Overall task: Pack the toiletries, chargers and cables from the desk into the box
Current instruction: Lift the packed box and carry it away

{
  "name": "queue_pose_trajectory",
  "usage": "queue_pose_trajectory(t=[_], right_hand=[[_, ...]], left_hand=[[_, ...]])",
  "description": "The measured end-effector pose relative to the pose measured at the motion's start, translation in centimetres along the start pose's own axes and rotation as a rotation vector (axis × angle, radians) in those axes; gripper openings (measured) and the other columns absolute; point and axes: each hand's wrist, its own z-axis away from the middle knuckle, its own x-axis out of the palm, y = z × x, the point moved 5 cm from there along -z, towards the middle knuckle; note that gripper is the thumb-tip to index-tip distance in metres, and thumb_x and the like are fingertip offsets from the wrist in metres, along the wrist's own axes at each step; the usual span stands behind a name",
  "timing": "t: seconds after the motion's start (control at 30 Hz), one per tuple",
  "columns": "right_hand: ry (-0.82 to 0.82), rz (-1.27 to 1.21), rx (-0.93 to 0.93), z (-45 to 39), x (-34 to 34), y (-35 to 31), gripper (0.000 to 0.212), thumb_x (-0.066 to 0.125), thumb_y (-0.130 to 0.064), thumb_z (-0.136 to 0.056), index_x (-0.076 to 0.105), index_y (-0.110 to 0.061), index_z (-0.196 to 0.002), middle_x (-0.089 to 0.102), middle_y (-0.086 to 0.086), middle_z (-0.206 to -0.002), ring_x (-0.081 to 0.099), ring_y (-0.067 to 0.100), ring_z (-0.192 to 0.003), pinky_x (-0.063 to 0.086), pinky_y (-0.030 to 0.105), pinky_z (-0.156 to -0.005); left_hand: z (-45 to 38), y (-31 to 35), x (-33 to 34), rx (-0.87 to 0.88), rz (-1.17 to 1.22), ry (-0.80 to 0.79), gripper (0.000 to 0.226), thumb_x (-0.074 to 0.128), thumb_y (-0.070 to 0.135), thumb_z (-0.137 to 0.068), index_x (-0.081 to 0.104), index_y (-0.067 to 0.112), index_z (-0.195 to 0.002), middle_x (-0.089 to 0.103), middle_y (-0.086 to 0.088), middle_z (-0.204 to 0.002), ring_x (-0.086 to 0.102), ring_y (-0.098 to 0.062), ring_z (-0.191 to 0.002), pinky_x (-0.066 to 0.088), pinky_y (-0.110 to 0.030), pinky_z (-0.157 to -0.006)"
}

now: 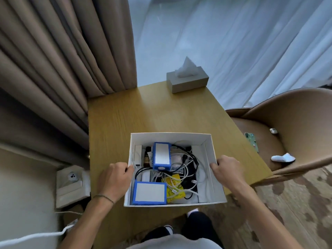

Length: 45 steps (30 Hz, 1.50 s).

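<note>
Both hands' grip on box (170, 136) walls, cables (186, 164), blue chargers (161, 155) inside

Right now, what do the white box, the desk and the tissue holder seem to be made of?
White box: probably matte cardboard; its walls are thin and flat.
Desk: wood or wood-look laminate; yellow-brown grain lines, slight sheen.
Tissue holder: unclear, perhaps leatherette or plastic; grey, matte, smooth faces.
</note>
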Motion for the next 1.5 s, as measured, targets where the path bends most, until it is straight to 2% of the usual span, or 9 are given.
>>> queue_pose_trajectory(t=[0.13,0.27,0.5,0.67,0.83,0.93,1.1,1.3,1.5], right_hand=[[0.06,-0.072,0.129,4.1,-0.4,1.9,0.041,0.056,-0.032,-0.095,0.046,-0.017,-0.058,0.051,-0.001,-0.058,0.048,0.016,-0.051,0.025,0.027,-0.045],[0.109,-0.106,0.247,8.6,-1.1,4.5,0.043,0.058,-0.03,-0.091,0.046,-0.015,-0.052,0.051,0.001,-0.055,0.053,0.025,-0.054,0.03,0.03,-0.048],[0.171,-0.186,0.465,17.7,-1.4,10.4,0.049,0.062,-0.023,-0.085,0.034,-0.016,-0.046,0.035,-0.001,-0.043,0.032,0.019,-0.04,0.021,0.026,-0.045],[0.213,-0.259,0.653,26.2,0.2,15.7,0.049,0.064,-0.024,-0.088,0.036,-0.016,-0.049,0.032,-0.001,-0.044,0.029,0.019,-0.04,0.022,0.027,-0.048],[0.262,-0.299,0.791,35.9,1.4,19.9,0.054,0.066,-0.024,-0.088,0.031,-0.018,-0.048,0.029,-0.002,-0.043,0.029,0.018,-0.041,0.023,0.029,-0.049],[0.317,-0.357,0.873,42.2,2.4,21.9,0.055,0.067,-0.023,-0.088,0.03,-0.018,-0.048,0.028,-0.003,-0.044,0.028,0.017,-0.041,0.021,0.028,-0.049],[0.38,-0.444,1.016,53.8,4.9,24.1,0.052,0.067,-0.02,-0.088,0.033,-0.018,-0.05,0.029,-0.001,-0.046,0.025,0.016,-0.041,0.019,0.028,-0.047],[0.421,-0.456,1.231,68.5,8.5,25.3,0.05,0.065,-0.023,-0.087,0.031,-0.018,-0.05,0.028,-0.004,-0.045,0.027,0.018,-0.043,0.021,0.029,-0.049],[0.484,-0.52,1.434,81.9,12.4,25.7,0.051,0.064,-0.022,-0.087,0.027,-0.018,-0.052,0.022,-0.004,-0.046,0.022,0.019,-0.045,0.016,0.029,-0.051]], left_hand=[[-0.2,1.5,-0.6,0.149,-0.039,-0.048,0.056,0.053,0.032,-0.098,0.039,0.02,-0.045,0.029,0.008,-0.039,0.026,-0.008,-0.035,0.016,-0.022,-0.04],[0.2,3.8,-0.6,0.265,-0.069,-0.084,0.056,0.054,0.03,-0.096,0.037,0.019,-0.044,0.029,0.006,-0.039,0.025,-0.01,-0.035,0.016,-0.024,-0.041],[2.9,8.9,2.1,0.458,-0.085,-0.205,0.058,0.052,0.031,-0.097,0.037,0.018,-0.043,0.03,0.005,-0.038,0.029,-0.011,-0.035,0.018,-0.025,-0.041],[7.4,14.2,4.4,0.628,-0.112,-0.306,0.059,0.048,0.035,-0.1,0.037,0.019,-0.044,0.031,0.006,-0.039,0.029,-0.009,-0.036,0.021,-0.023,-0.04],[13.9,18.2,6.4,0.75,-0.07,-0.396,0.06,0.049,0.036,-0.099,0.031,0.02,-0.043,0.027,0.003,-0.035,0.027,-0.012,-0.032,0.024,-0.021,-0.035],[18.8,19.9,7.8,0.844,-0.033,-0.457,0.06,0.05,0.035,-0.098,0.03,0.02,-0.043,0.037,0.007,-0.034,0.034,-0.01,-0.033,0.029,-0.02,-0.037],[27.5,22.3,9.1,1.01,-0.109,-0.447,0.057,0.05,0.041,-0.096,0.036,0.019,-0.045,0.034,0.004,-0.038,0.036,-0.01,-0.035,0.019,-0.019,-0.041],[38.9,24.9,11.6,1.196,-0.134,-0.49,0.052,0.048,0.041,-0.094,0.047,0.014,-0.049,0.046,0.002,-0.043,0.046,-0.011,-0.041,0.04,-0.031,-0.046],[51.0,27.2,14.3,1.393,-0.167,-0.542,0.051,0.046,0.041,-0.093,0.051,0.012,-0.052,0.049,0.0,-0.045,0.05,-0.014,-0.043,0.038,-0.027,-0.046]])
